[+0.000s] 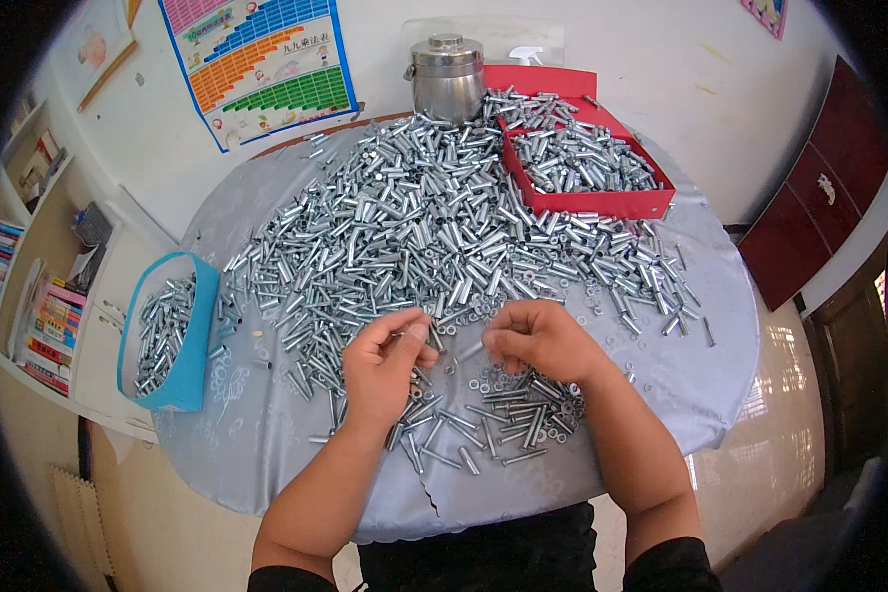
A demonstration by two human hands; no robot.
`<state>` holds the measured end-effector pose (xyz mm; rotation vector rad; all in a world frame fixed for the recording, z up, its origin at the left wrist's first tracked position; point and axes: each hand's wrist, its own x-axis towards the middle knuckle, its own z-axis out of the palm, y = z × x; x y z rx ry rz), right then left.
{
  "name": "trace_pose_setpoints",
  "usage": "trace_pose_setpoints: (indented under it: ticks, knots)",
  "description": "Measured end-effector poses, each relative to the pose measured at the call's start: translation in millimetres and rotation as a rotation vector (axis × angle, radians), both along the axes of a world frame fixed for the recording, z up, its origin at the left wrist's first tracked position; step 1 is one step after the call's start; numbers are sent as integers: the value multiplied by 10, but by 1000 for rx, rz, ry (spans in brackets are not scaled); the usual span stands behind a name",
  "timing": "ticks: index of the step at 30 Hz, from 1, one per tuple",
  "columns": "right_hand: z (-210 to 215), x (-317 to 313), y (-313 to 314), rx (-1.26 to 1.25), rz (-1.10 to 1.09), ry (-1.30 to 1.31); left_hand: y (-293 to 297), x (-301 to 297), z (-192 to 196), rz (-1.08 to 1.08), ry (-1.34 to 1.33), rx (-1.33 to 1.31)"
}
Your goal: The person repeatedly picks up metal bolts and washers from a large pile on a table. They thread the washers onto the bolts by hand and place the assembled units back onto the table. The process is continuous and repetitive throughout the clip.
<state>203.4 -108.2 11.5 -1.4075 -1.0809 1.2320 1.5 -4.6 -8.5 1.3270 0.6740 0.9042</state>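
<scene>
My left hand (387,357) is closed over the near edge of the metal heap, thumb against the curled fingers; what it holds, if anything, I cannot make out. Facing it, my right hand (535,340) pinches a short silver metal cylinder (472,350) that points toward the left hand. Below the hands lies a smaller group of loose bolts (449,424) and sleeves. Washers and nuts (559,419) are scattered by the right wrist. Beyond both hands spreads a large heap of silver sleeves and bolts (405,217).
A blue bin (207,326) holding metal pieces stands at the table's left. At the back right is an open red box (602,204), filled with more. A steel lidded pot (448,84) stands behind the heap. A grey cloth (701,355) covers the round table.
</scene>
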Motion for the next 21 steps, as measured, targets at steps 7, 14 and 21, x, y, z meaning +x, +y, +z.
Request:
trace_pose_setpoints:
  ticks: [7, 14, 21]
  knots:
    - [101, 253, 111, 525, -510, 394, -6, 6, 54, 26, -45, -11]
    - [-40, 186, 74, 471, -518, 225, -8, -5, 58, 31, -39, -4]
    - [-101, 188, 84, 341, -628, 19, -21, -17, 125, 101, 8, 0]
